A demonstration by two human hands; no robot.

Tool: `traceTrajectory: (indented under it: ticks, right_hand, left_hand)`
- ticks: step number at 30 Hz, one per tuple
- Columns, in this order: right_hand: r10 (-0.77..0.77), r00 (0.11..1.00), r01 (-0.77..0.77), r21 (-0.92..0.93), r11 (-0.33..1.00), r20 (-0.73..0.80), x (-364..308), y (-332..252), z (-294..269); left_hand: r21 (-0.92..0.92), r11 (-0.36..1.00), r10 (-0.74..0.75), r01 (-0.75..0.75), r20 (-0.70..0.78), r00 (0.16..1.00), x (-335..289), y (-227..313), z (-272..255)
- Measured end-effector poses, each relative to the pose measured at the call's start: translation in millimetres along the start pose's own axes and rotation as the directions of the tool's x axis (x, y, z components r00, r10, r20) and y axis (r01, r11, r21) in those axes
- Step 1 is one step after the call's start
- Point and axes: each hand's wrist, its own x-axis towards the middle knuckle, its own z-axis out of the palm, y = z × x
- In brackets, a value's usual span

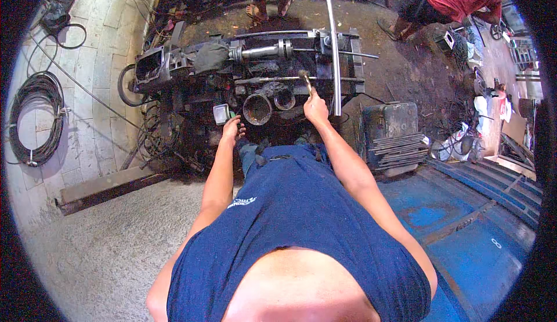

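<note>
Right hand [316, 111] clamps the tool [307, 80] by its handle, head at the front rail [264, 80] of the machine [357, 61], likely for reach; left hand [233, 128] meets the tub [221, 114] near the front edge, grip unclear, perhaps steadying it.

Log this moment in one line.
left hand: at white container, grip unclear | right hand: gripping tool | nearby: machine, metal tube

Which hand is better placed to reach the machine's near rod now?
Probably the right hand: it holds a brush-like tool close to the near rod, while the left hand is farther back, by a pale container.
</note>
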Motion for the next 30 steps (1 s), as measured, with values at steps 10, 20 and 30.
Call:
traceTrajectory:
  ticks: [10,20,30]
  right_hand:
    - [0.019,0.999,-0.019,-0.002,1.000,-0.030,-2.6,-9.3,0.4]
    - [-0.118,0.975,0.134,0.076,0.988,-0.186,15.6,-63.9,-0.2]
    - [-0.161,0.985,0.162,-0.002,0.987,-0.068,33.6,-93.3,0.8]
  left_hand:
    - [-0.007,1.000,-0.009,0.009,0.019,1.000,7.3,-3.5,-4.2]
    - [-0.017,1.000,-0.021,0.022,0.021,1.000,-3.3,1.5,-1.8]
    - [-0.063,0.998,-0.009,0.010,0.028,1.000,-9.1,3.1,-2.8]
